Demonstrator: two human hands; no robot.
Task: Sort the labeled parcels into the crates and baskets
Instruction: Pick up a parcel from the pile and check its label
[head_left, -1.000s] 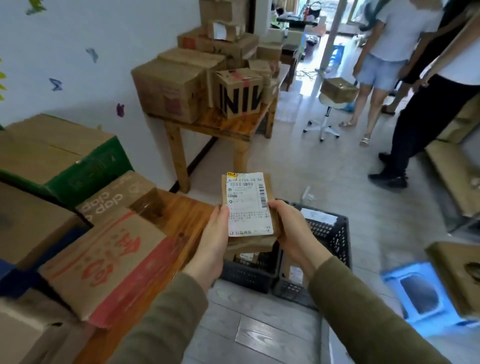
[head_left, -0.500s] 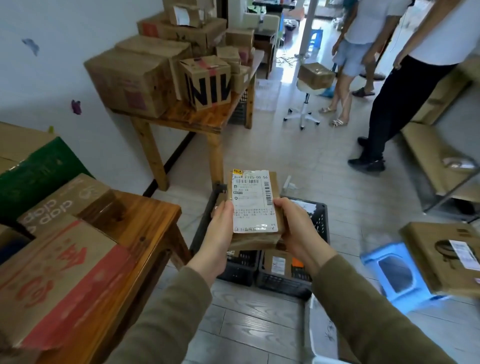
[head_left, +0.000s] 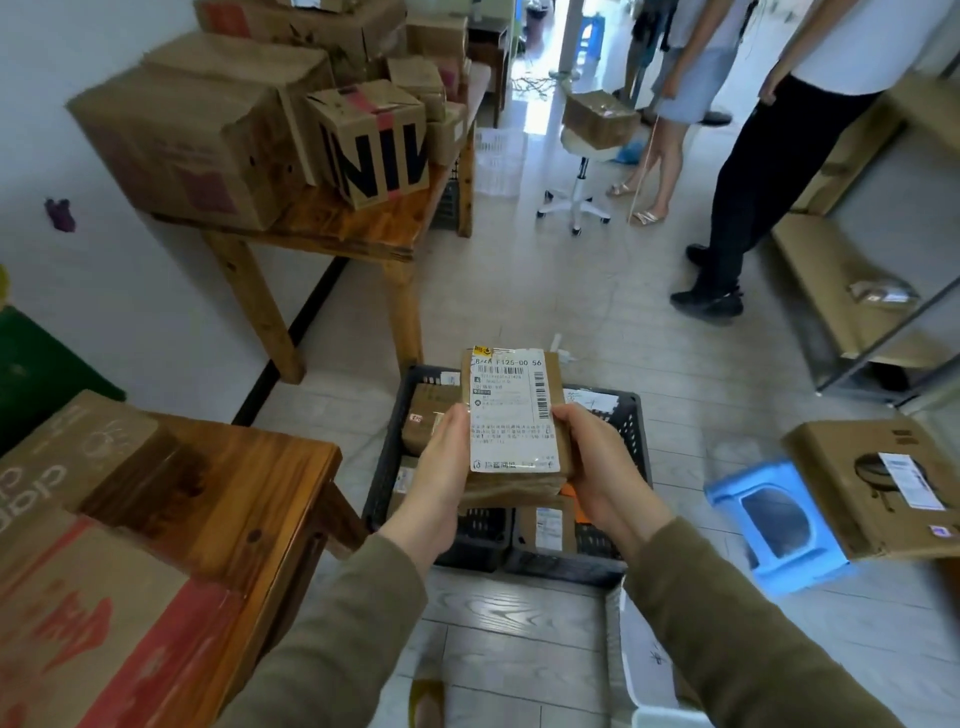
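Note:
A small brown parcel (head_left: 511, 415) with a white shipping label facing me is held between both hands. My left hand (head_left: 441, 467) grips its left edge and my right hand (head_left: 597, 457) grips its right edge. The parcel hovers above two black plastic crates (head_left: 631, 436) standing side by side on the floor. Inside the crates lie a few brown labeled parcels (head_left: 426, 421), partly hidden by my hands and the held parcel.
A wooden table (head_left: 249, 483) with boxes stands at my left, another loaded table (head_left: 363, 234) farther back. A blue stool (head_left: 769, 530) and a flat carton (head_left: 878, 483) lie at right. Two people (head_left: 753, 171) stand ahead near a white swivel stool (head_left: 576, 176).
My view has swung right and down, away from the left table. The parcel has travelled with both hands from over the table edge to above the black crates.

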